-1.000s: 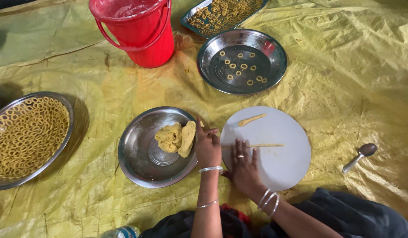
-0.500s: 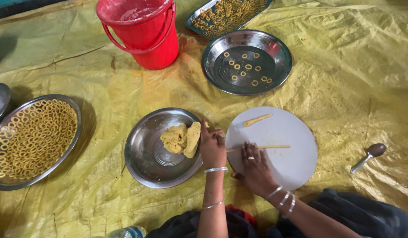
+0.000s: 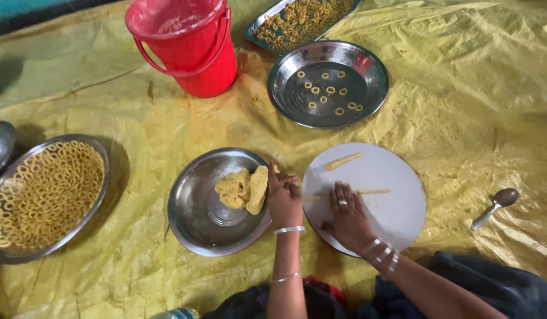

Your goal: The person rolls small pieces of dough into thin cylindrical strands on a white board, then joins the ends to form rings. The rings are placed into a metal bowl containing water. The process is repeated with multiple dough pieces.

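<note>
My left hand (image 3: 283,198) rests at the right rim of a steel plate (image 3: 197,224), fingers curled over a bit of yellow dough, next to the dough lump (image 3: 244,189) in that plate. My right hand (image 3: 347,215) lies flat, palm down, on the round white board (image 3: 397,212), pressing on a thin dough strip (image 3: 374,191) that runs across it. A second short dough strip (image 3: 343,160) lies at the board's far edge.
A steel plate (image 3: 368,88) with several small dough rings sits beyond the board. A tray (image 3: 297,20) of rings and a red bucket (image 3: 188,44) stand further back. A large plate (image 3: 46,195) full of rings is at left. A spoon (image 3: 495,204) lies at right on the yellow sheet (image 3: 480,106).
The view has shifted slightly. My right hand has slid along the thin strip on the board. My left hand stays by the dough plate's rim.
</note>
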